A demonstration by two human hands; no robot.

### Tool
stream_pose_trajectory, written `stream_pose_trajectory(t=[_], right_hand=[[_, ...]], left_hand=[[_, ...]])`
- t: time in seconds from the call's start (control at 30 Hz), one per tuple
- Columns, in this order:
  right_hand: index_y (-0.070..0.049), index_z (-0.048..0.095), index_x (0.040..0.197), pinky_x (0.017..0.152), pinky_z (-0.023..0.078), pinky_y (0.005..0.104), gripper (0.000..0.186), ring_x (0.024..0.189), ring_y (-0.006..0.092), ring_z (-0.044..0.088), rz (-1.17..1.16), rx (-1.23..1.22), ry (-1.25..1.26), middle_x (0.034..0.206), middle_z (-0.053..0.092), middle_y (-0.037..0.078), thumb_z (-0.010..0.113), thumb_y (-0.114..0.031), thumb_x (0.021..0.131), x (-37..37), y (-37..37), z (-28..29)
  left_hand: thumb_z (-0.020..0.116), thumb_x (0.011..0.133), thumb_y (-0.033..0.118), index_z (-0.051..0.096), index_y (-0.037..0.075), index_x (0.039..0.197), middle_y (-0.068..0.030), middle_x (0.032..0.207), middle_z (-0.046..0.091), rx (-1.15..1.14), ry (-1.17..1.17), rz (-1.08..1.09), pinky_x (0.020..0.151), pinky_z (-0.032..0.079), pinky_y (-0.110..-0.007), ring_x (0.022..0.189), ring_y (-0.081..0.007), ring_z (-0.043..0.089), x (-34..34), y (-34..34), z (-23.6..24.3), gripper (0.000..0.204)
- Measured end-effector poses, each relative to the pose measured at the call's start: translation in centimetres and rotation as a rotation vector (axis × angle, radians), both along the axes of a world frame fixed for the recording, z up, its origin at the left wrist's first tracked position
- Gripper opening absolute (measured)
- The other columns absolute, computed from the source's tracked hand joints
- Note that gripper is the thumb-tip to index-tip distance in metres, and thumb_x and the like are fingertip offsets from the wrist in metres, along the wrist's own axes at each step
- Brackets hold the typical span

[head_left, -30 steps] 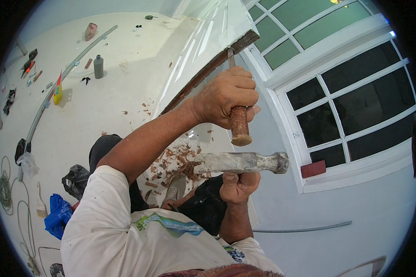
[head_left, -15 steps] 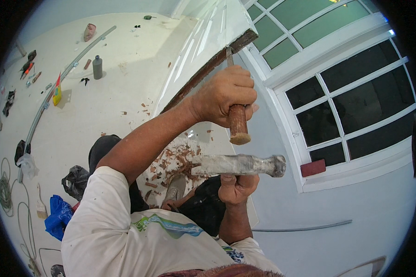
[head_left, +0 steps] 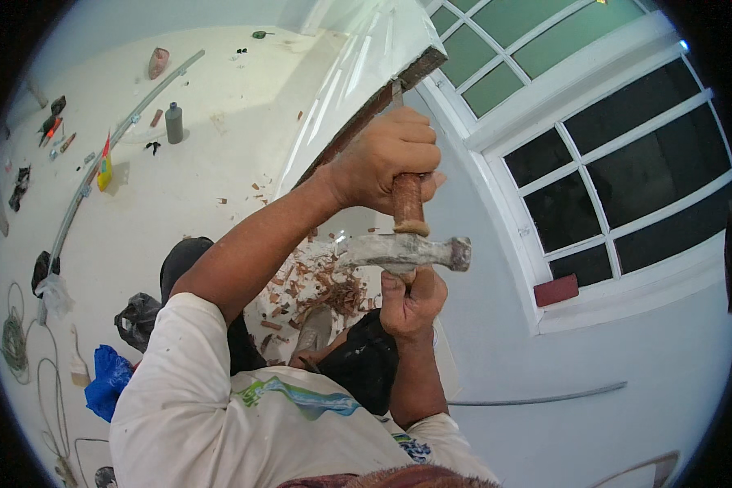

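Hammer [head_left: 398, 253] gripped in right hand [head_left: 413, 307] has neared the chisel [head_left: 407, 199] held by left hand [head_left: 389, 156].

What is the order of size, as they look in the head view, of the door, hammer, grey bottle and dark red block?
1. Door
2. Hammer
3. Dark red block and grey bottle: similar in length, so left unranked.

Lifts the hammer [head_left: 394, 252] with the right hand [head_left: 413, 305] from its earlier place clear of the chisel handle [head_left: 407, 195] to the butt's lower edge, closing the visible gap and seeming to touch.
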State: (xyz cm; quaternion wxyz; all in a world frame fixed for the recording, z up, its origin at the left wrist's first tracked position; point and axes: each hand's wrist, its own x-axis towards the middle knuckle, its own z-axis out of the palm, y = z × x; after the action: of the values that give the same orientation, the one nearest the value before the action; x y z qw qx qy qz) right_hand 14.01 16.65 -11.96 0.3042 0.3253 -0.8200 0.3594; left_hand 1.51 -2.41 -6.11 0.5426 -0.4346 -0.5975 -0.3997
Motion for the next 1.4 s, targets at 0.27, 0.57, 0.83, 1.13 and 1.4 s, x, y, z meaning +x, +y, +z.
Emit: stream_pose_trajectory(t=[0.27,0.57,0.83,1.13,1.4], right_hand=[[0.003,0.065,0.108,0.054,0.045,0.0287,0.027,0.061,0.0162,0.059,0.116,-0.345,-0.205,0.077,0.066,0.007,0.063,-0.023,0.102,2.6,3.6,-3.5],[-0.001,0.051,0.109,0.050,0.040,0.0296,0.018,0.056,0.0110,0.043,0.213,-0.908,-0.388,0.075,0.051,0.002,0.052,-0.019,0.107,1.2,4.6,-2.2],[-0.010,0.045,0.095,0.042,0.040,0.0261,0.028,0.051,0.0097,0.044,0.159,-1.144,-0.735,0.078,0.049,0.004,0.046,-0.033,0.111,1.5,4.3,-5.8],[0.001,0.048,0.127,0.043,0.041,0.0274,0.034,0.052,0.0096,0.044,0.023,-1.007,-0.649,0.081,0.049,0.004,0.052,-0.029,0.110,1.4,4.0,-2.1],[0.004,0.050,0.121,0.044,0.038,0.0261,0.037,0.052,0.0087,0.043,0.092,-1.010,-0.579,0.074,0.047,0.001,0.052,-0.031,0.110,0.3,4.5,-2.2]], left_hand=[[0.080,0.069,0.010,0.048,0.008,0.067,-0.0058,0.070,0.043,-0.086,-0.057,-0.007,0.061,0.037,-0.041,0.066,-0.0266,0.044,0.8,-0.4,-1.3,0.032],[0.086,0.075,0.015,0.063,0.009,0.088,-0.0055,0.083,0.055,-0.254,-0.200,-0.029,0.061,0.047,-0.038,0.071,-0.0256,0.058,5.3,2.1,3.0,0.027],[0.085,0.072,0.014,0.066,0.011,0.088,-0.0050,0.080,0.058,-0.288,0.054,0.094,0.055,0.047,-0.037,0.065,-0.0233,0.061,3.1,5.0,7.3,0.026],[0.089,0.073,0.024,0.058,0.015,0.076,-0.0004,0.070,0.056,-0.296,0.185,0.085,0.052,0.044,-0.036,0.062,-0.0206,0.062,-0.9,8.5,9.7,0.032],[0.087,0.082,0.033,0.054,0.016,0.065,0.0012,0.058,0.052,-0.204,0.214,0.137,0.049,0.040,-0.035,0.054,-0.0176,0.056,-2.4,8.4,9.6,0.040]])
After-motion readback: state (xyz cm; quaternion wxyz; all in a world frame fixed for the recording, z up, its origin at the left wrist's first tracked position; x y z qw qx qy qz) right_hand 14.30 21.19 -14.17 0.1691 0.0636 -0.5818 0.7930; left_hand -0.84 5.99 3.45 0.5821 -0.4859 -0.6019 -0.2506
